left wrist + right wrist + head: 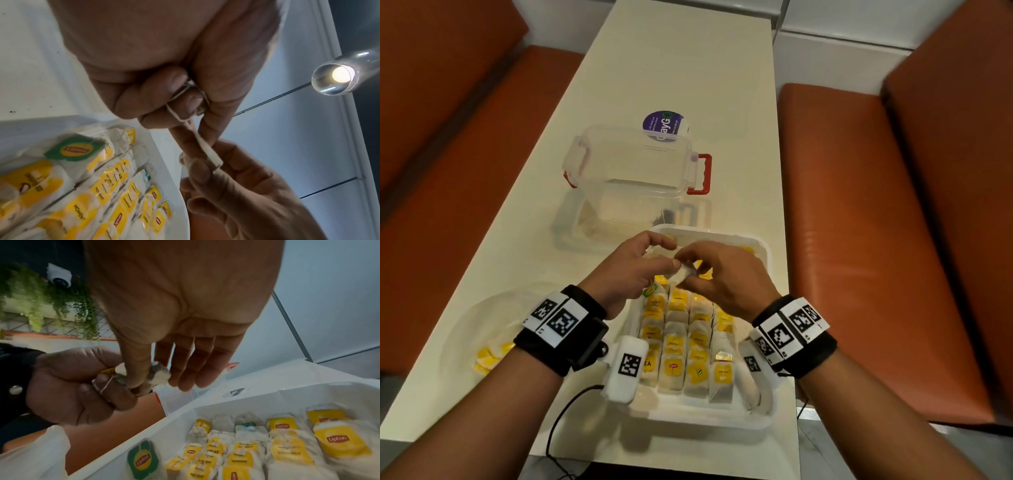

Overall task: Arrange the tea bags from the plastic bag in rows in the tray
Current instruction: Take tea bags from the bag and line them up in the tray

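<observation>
Both hands meet above the far half of the white tray [763,416]. My left hand [633,270] grips a tea bag [683,274] with its string looped over the curled fingers [180,95]. My right hand [709,274] pinches the same tea bag [159,374] between thumb and forefinger, the other fingers loosely straight. A green tag [142,457] dangles from it over the tray. Rows of yellow-tagged tea bags [688,346] fill the near part of the tray. The clear plastic bag [489,335] lies at the left with a few tea bags [489,356] inside.
A clear plastic box [633,171] with red latches stands on its lid just beyond the tray. A purple round sticker [662,123] lies behind it. Orange benches [893,240] flank the cream table [671,68]. A black cable [561,421] trails off the near edge.
</observation>
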A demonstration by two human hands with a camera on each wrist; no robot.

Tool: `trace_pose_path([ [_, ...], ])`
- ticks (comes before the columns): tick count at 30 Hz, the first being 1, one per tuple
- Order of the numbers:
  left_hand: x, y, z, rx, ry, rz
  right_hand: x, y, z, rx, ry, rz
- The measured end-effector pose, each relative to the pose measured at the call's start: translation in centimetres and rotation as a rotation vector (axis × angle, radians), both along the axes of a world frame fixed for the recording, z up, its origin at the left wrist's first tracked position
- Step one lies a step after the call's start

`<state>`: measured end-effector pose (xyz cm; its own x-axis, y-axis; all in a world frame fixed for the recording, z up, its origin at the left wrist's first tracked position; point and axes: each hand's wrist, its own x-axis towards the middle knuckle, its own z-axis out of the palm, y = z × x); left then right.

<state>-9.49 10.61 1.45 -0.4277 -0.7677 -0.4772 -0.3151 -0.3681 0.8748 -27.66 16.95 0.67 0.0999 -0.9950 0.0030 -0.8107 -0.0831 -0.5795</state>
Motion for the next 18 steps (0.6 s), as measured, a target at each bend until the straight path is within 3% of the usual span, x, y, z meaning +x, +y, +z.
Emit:
trace_pose_path([
  [4,0.2,-0.1,0.5,-0.003,0.026,0.034,-0.6,0.1,-0.4,0.012,-0.051,-0.068],
  [6,0.9,-0.3,0.3,-0.093,-0.03,0.031,-1.2,0.3,-0.6,0.035,-0.092,-0.127],
  [9,2.1,-0.4,-0.7,-0.407,-0.456,-0.167,-2.3,1.0,-0.7,0.08,-0.17,-0.192],
  [12,2.1,0.1,-1.5,-0.557,-0.884,-0.379,-3.3,1.9,-1.4,0.153,-0.318,-0.24],
  [15,1.6,0.4,-2.2,-0.66,-1.009,-0.47,-4.4,2.3,-2.1,0.199,-0.447,-0.34],
  [18,1.3,0.5,-2.5,-0.728,-1.036,-0.476,-5.1,2.5,-2.4,0.195,-0.435,-0.373],
])
